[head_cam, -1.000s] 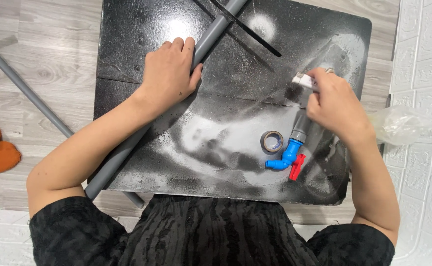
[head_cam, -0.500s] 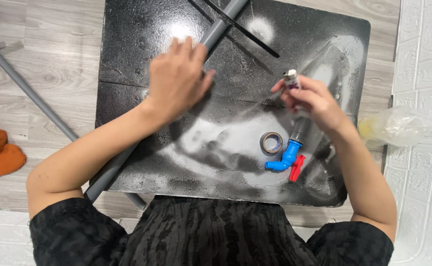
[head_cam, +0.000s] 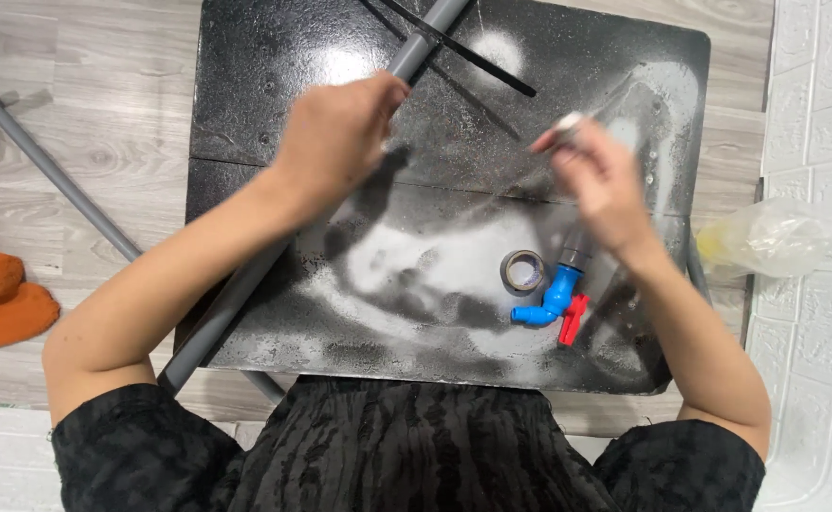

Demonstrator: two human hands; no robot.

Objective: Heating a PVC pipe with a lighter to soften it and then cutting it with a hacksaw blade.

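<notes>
Pinching a small white roll, the right hand hovers above the blue valve; left hand grip unclear.

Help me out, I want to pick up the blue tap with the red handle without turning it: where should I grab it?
Probably by the blue tap's grey stub, coming from above. It lies flat on the black board, and that straight round stub sits clear of the red handle and spout.
</notes>
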